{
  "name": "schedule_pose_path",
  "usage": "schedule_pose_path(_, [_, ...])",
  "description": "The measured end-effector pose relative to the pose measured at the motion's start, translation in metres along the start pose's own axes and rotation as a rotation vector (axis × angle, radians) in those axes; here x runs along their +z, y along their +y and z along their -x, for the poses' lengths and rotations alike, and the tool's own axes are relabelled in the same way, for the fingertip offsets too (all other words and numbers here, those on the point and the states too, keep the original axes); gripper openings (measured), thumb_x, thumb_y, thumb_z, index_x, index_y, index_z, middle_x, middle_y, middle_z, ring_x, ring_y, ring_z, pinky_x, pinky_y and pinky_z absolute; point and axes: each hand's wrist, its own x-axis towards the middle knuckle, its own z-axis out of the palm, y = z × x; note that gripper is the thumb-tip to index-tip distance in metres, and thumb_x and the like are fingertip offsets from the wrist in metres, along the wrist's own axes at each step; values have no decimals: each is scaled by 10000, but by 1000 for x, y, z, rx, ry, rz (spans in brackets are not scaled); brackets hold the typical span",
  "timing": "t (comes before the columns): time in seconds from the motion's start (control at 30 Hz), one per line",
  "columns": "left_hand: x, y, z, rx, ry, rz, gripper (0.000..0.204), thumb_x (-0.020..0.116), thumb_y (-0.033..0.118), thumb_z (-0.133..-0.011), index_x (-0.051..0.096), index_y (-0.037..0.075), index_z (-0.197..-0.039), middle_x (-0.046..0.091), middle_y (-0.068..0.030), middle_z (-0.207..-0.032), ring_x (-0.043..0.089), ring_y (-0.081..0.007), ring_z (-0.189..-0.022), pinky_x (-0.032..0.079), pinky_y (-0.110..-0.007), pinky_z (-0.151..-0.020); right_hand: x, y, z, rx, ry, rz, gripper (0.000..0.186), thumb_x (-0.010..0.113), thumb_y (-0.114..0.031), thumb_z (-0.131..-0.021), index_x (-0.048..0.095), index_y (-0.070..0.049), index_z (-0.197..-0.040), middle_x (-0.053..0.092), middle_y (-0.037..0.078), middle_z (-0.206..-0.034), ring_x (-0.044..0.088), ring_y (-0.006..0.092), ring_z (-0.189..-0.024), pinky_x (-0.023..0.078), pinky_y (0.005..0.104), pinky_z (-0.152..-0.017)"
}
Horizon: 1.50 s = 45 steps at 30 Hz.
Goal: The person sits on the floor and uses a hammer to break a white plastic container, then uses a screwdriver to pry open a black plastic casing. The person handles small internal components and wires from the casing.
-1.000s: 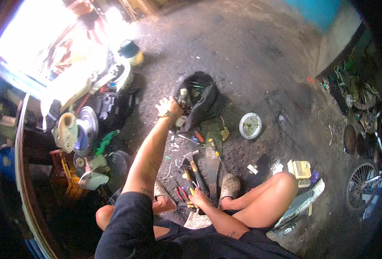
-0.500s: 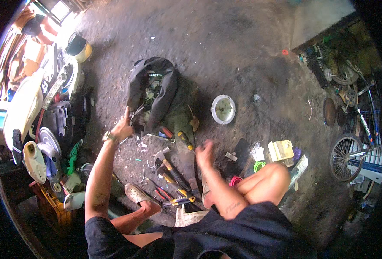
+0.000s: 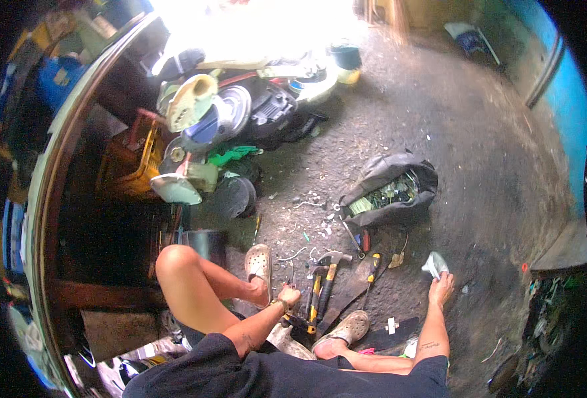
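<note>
My left hand (image 3: 289,296) is closed by the clustered tools between my feet; what it grips is too small to make out. Beside it lie a claw hammer (image 3: 330,278) with a yellow-and-black handle and other yellow-handled tools. My right hand (image 3: 442,285), reaching out at the right, grips a small pale round dish (image 3: 436,263), which is tipped up. A yellow-and-black screwdriver (image 3: 373,266) lies left of that hand. Farther forward, a black bag (image 3: 386,192) sits open on the dirty floor, crammed with items I cannot identify, with a wrench (image 3: 350,235) at its near end.
A heap of plastic parts, lids and covers (image 3: 233,116) fills the upper left beside a yellow crate (image 3: 148,162). A wooden frame (image 3: 61,186) runs down the left edge. A blue wall (image 3: 569,132) stands at the right, with dark clutter (image 3: 549,312) below it.
My left hand has left the bag and come back to the tools. My right hand has moved out to the dish, now tilted up in its fingers. The view has turned left.
</note>
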Motion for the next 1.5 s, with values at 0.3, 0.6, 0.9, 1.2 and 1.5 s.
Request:
schedule_pose_path(0.3, [-56,62,80,156,148,-203,721,707,316,-787,415,134,-1421,398,-190,-1445,378,-407,-1355,314,-637,-1093,-68,-61,0,-32,-856,-282,314,737,-246,-783,727,-58,-1035,712,79,-815,655,171,-627,537,336,-554])
schedule_pose_path(0.6, [-50,67,86,170,132,141,652,683,390,-779,501,133,-1349,396,-213,-1411,372,-443,-1334,357,-579,-1076,-62,-317,25,-657,-755,-288,304,694,-294,-738,700,-4,-831,659,112,-660,624,215,-577,511,374,-570])
schedule_pose_path(0.9, [-82,66,105,197,32,301,643,653,367,-771,522,142,-1359,409,-194,-1439,354,-409,-1372,370,-563,-1073,-378,-634,46,-540,-795,-1538,307,601,-288,-943,633,-41,-1123,644,49,-828,578,128,-562,411,257,-473])
schedule_pose_path(1.2, [-83,48,88,242,47,280,634,652,366,-776,553,74,-1330,475,-235,-1413,420,-383,-1336,345,-487,-1111,-253,-553,96,-498,-687,-1207,354,715,-357,-858,658,-67,-1052,618,9,-817,526,108,-577,391,260,-488])
schedule_pose_path(1.5, [-152,84,86,535,290,624,585,679,385,-777,623,38,-1244,651,-256,-1163,605,-401,-1127,477,-472,-991,-62,-397,164,145,-940,-1233,346,703,-316,-859,641,-126,-1142,639,21,-869,571,176,-641,484,315,-562])
